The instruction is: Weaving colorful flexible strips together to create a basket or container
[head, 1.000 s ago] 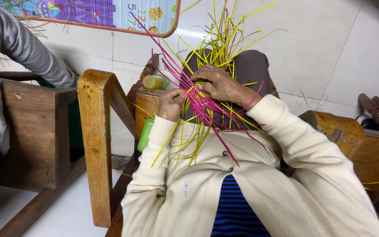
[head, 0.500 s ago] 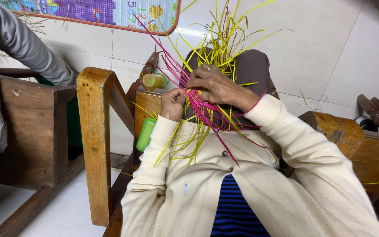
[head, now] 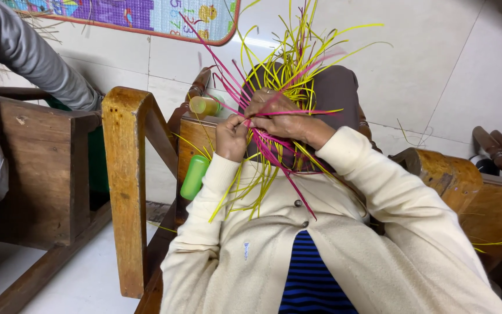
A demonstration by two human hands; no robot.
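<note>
A bundle of thin yellow and pink strips [head: 274,75] fans out over my lap, above a dark brown cloth [head: 335,87]. My left hand [head: 232,136] is closed on strips at the bundle's left side. Over the crossing point lies my right hand [head: 280,116], fingers curled, pinching a pink strip that runs sideways. Loose yellow ends hang down over my cream cardigan [head: 321,250].
A wooden chair arm [head: 126,174] stands at my left, with a green plastic bottle [head: 193,177] and a yellow-green one [head: 204,106] beside it. Another person's grey sleeve [head: 24,58] reaches in at upper left. A second wooden arm [head: 448,174] is on the right. White tiled floor lies beyond.
My right hand has slid slightly down and left, pulling a pink strip across the bundle. The strips' upper ends have shifted. My left hand stayed in place.
</note>
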